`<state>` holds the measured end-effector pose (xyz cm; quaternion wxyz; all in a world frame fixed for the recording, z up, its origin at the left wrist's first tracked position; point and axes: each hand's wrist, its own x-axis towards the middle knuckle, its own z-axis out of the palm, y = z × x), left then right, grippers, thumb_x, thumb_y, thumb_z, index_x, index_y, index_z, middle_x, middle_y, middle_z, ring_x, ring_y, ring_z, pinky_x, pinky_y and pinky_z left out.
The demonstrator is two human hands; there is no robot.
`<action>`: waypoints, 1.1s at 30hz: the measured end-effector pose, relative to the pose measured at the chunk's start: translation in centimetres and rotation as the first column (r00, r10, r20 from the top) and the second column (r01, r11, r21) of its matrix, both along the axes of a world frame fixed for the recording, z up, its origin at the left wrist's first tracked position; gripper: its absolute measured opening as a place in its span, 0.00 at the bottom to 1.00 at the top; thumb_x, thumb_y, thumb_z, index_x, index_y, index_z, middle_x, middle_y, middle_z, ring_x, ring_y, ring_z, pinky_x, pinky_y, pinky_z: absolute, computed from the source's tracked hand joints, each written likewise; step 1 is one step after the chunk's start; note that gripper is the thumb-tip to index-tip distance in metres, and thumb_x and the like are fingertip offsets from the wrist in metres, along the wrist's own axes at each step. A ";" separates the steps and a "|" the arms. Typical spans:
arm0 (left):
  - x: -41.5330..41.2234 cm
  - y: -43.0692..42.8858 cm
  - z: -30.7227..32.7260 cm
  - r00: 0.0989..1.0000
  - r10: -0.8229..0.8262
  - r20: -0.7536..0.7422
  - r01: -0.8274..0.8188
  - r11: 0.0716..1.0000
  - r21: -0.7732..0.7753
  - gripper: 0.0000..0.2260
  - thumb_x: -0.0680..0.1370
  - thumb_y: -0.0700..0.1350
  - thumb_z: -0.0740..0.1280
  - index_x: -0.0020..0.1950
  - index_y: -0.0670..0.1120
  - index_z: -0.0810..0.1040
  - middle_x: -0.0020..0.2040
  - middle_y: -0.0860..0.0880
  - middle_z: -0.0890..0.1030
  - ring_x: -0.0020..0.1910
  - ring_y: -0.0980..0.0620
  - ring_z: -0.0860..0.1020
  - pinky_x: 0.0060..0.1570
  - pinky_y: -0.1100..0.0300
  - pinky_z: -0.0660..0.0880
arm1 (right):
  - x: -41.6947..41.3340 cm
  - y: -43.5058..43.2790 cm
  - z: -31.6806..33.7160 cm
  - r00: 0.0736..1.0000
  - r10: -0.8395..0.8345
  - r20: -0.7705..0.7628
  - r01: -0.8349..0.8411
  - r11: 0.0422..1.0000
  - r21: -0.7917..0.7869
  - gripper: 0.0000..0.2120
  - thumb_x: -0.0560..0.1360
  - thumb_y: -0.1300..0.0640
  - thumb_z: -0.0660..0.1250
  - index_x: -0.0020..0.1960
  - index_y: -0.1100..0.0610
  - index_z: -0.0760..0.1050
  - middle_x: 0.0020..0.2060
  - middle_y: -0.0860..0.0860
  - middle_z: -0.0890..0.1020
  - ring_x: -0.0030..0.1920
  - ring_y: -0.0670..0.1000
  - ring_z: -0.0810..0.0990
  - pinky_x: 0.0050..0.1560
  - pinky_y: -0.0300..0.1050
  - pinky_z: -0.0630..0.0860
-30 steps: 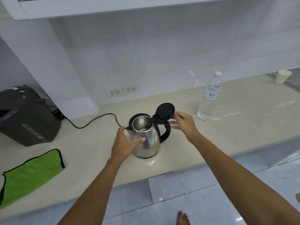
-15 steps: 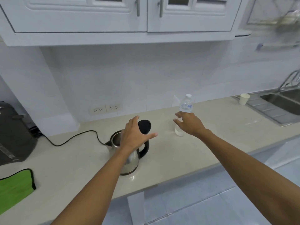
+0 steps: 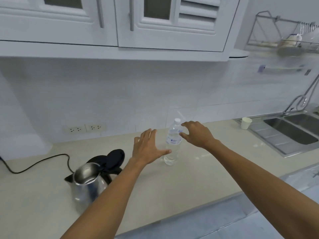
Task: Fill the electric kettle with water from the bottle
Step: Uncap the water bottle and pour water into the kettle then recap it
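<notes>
A clear water bottle (image 3: 172, 144) with a white cap stands upright on the beige counter (image 3: 198, 173). My left hand (image 3: 146, 149) is open just left of it, the thumb close to the bottle's lower body. My right hand (image 3: 198, 135) hovers open just right of the bottle's neck, fingers spread and curled. Neither hand grips it. The steel electric kettle (image 3: 88, 183) stands at the lower left with its black lid (image 3: 114, 158) flipped up, its mouth uncovered. My left forearm partly hides the kettle's right side.
A black power cord (image 3: 34, 165) runs left from the kettle. Two wall sockets (image 3: 84, 129) sit on the tiled wall. A white paper cup (image 3: 246, 123) stands by a steel sink (image 3: 290, 133) at the right. White cupboards hang overhead, and a dish rack (image 3: 286, 40).
Both hands left the kettle and moved right toward the bottle. My view rose and swung right, so the kettle now sits lower left and the sink shows.
</notes>
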<state>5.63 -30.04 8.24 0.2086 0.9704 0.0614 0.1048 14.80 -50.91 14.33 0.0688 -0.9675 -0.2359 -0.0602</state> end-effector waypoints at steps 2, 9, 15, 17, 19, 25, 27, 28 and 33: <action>2.2 -1.1 -1.0 1.000 0.007 -0.028 -0.005 0.998 0.056 0.52 0.70 0.78 0.67 0.84 0.50 0.58 0.85 0.49 0.57 0.84 0.50 0.54 0.78 0.45 0.56 | 2.0 -0.2 -0.2 0.999 0.035 -0.004 -0.035 0.999 -0.024 0.25 0.80 0.42 0.63 0.74 0.52 0.71 0.68 0.52 0.78 0.67 0.57 0.75 0.58 0.55 0.77; 8.0 -3.8 -4.5 0.994 0.035 -0.104 -0.018 0.986 0.165 0.51 0.71 0.78 0.65 0.83 0.48 0.57 0.84 0.48 0.59 0.83 0.49 0.56 0.77 0.45 0.57 | 7.7 0.9 -1.5 0.990 0.139 0.008 -0.138 0.987 -0.088 0.26 0.80 0.42 0.63 0.72 0.54 0.70 0.66 0.53 0.79 0.64 0.57 0.77 0.55 0.54 0.79; 11.7 -5.8 -7.3 0.994 0.064 -0.088 -0.054 0.992 0.115 0.53 0.68 0.79 0.67 0.79 0.43 0.61 0.77 0.49 0.70 0.78 0.50 0.67 0.72 0.45 0.64 | 10.6 2.3 -2.4 0.967 0.207 0.149 -0.186 0.972 -0.141 0.19 0.83 0.45 0.59 0.61 0.61 0.75 0.52 0.56 0.82 0.52 0.58 0.80 0.41 0.47 0.70; 12.8 -6.4 -8.2 0.992 0.099 -0.082 -0.092 0.992 0.085 0.53 0.68 0.79 0.67 0.79 0.42 0.62 0.75 0.48 0.73 0.75 0.49 0.70 0.71 0.46 0.67 | 11.2 2.6 -2.5 0.952 0.249 0.178 -0.217 0.959 -0.184 0.19 0.84 0.48 0.57 0.59 0.63 0.76 0.50 0.58 0.81 0.49 0.59 0.81 0.40 0.48 0.69; 13.7 -6.9 -9.2 0.987 0.145 -0.070 -0.144 0.989 0.014 0.54 0.67 0.78 0.68 0.79 0.42 0.61 0.75 0.48 0.73 0.74 0.48 0.72 0.70 0.46 0.68 | 11.8 2.8 -2.8 0.934 0.297 0.198 -0.252 0.942 -0.220 0.18 0.85 0.50 0.57 0.56 0.64 0.76 0.48 0.59 0.81 0.47 0.61 0.81 0.39 0.48 0.67; 15.2 -8.2 -12.0 0.970 0.236 0.049 -0.214 0.937 -0.276 0.50 0.66 0.71 0.78 0.76 0.44 0.64 0.64 0.44 0.82 0.59 0.40 0.82 0.58 0.48 0.77 | 13.5 2.4 -2.6 0.901 0.395 0.177 -0.339 0.898 -0.279 0.19 0.84 0.48 0.59 0.53 0.65 0.77 0.44 0.59 0.82 0.42 0.62 0.81 0.38 0.48 0.67; 15.7 -8.5 -12.6 0.968 0.240 0.068 -0.186 0.874 -0.448 0.45 0.66 0.65 0.81 0.73 0.47 0.64 0.62 0.45 0.82 0.57 0.39 0.83 0.54 0.48 0.80 | 13.8 2.3 -2.1 0.888 0.431 0.163 -0.368 0.876 -0.311 0.20 0.84 0.47 0.59 0.53 0.65 0.77 0.44 0.59 0.81 0.42 0.62 0.80 0.39 0.47 0.66; 15.9 -8.6 -12.7 0.968 0.239 0.074 -0.168 0.840 -0.516 0.43 0.67 0.62 0.82 0.72 0.48 0.65 0.62 0.46 0.82 0.57 0.40 0.82 0.52 0.51 0.80 | 13.8 2.2 -1.9 0.882 0.444 0.157 -0.379 0.866 -0.325 0.20 0.84 0.47 0.59 0.53 0.65 0.76 0.44 0.59 0.81 0.42 0.62 0.80 0.40 0.47 0.66; 16.3 -8.2 -13.0 0.972 0.216 0.095 -0.106 0.758 -0.644 0.38 0.67 0.55 0.85 0.68 0.49 0.68 0.58 0.51 0.81 0.58 0.44 0.82 0.52 0.54 0.78 | 13.6 2.3 -1.4 0.884 0.450 0.128 -0.399 0.868 -0.296 0.19 0.84 0.47 0.60 0.55 0.65 0.76 0.47 0.60 0.81 0.45 0.61 0.80 0.42 0.45 0.66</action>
